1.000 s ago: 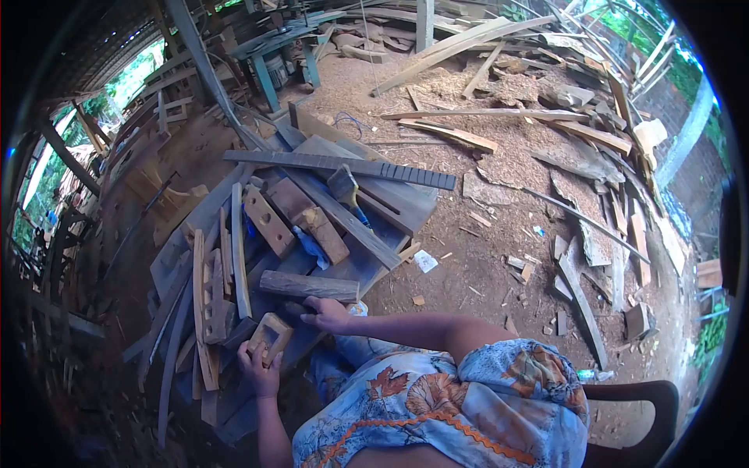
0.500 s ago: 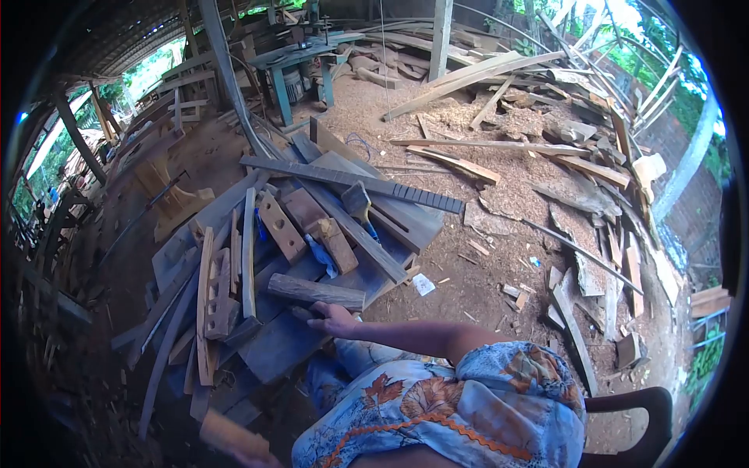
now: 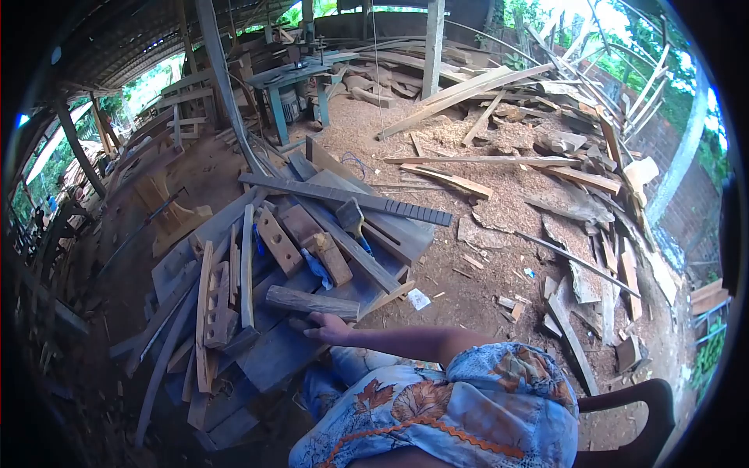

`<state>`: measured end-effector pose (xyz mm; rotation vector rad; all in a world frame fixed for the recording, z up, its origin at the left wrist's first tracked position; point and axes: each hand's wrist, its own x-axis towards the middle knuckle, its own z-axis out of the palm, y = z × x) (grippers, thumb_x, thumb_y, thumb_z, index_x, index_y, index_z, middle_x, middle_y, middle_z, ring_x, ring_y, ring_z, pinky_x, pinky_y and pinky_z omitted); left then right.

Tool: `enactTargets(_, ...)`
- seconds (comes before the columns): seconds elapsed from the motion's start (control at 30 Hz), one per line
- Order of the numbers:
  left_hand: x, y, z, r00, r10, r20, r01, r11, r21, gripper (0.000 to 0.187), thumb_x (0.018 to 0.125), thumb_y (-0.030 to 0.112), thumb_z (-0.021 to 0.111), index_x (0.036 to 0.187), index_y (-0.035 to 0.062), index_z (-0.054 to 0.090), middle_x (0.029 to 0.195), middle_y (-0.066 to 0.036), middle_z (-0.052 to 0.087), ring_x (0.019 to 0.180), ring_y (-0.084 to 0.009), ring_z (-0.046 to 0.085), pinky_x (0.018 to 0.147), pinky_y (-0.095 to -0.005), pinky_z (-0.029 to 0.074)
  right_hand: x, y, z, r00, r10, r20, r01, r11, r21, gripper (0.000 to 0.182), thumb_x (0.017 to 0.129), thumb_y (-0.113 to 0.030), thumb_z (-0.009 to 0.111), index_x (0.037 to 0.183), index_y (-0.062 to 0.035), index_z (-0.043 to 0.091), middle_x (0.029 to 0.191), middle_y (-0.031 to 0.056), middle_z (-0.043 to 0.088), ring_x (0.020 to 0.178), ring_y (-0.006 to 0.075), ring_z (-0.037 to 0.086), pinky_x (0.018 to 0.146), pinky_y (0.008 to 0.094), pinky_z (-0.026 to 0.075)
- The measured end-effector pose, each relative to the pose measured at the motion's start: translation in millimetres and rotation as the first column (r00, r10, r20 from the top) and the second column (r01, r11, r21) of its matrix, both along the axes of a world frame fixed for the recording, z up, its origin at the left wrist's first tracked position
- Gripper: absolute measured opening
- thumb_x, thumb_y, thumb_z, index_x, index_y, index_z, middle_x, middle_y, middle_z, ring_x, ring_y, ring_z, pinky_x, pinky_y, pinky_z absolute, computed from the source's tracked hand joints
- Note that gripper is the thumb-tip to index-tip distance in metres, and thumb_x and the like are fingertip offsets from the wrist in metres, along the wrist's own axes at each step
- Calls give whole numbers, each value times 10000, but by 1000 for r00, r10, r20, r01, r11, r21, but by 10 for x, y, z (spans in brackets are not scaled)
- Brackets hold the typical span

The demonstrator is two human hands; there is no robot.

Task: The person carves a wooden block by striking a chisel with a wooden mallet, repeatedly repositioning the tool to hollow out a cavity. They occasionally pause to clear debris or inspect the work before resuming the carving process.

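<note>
My right hand [image 3: 329, 328] reaches in from the right over the low wooden work surface [image 3: 277, 356]. Its fingers are curled at a small dark thing that I cannot make out. Just beyond the hand lies a rough wooden stick [image 3: 312, 302]. A block with round holes [image 3: 278, 240], a lighter block [image 3: 334, 261], a blue cloth [image 3: 316, 267] and a flat brush [image 3: 352, 216] lie farther back. A long notched strip [image 3: 343, 199] crosses the pile. A block with square holes [image 3: 221, 306] is at the left. My left hand is out of the frame.
Long strips [image 3: 204, 320] overhang the work surface's left side. Behind stand a blue-green table [image 3: 282, 76] and a post [image 3: 433, 51]. Wood scraps and a long thin rod [image 3: 577, 264] lie on the shavings-covered ground at the right. A dark chair arm [image 3: 651, 405] is at lower right.
My left hand and the wooden piece in it, at the bottom left before, have left the view. My right hand has moved very little; the whole view has shifted slightly.
</note>
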<state>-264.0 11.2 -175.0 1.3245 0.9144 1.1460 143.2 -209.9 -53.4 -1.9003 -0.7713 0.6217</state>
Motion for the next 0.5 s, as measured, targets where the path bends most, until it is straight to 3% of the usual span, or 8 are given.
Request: enactTargets(0.5,127,192,-34,994,105,-8,-103,986,133,898,654,423,779,1247,-146,417,1029,-240,573,925,-346,598,828,-404,511,1,-63,49,999,35,5,-35,999,19,464,836,-318,640,1177,-19,544,1105,207,600,1076,342,555,930,390,415)
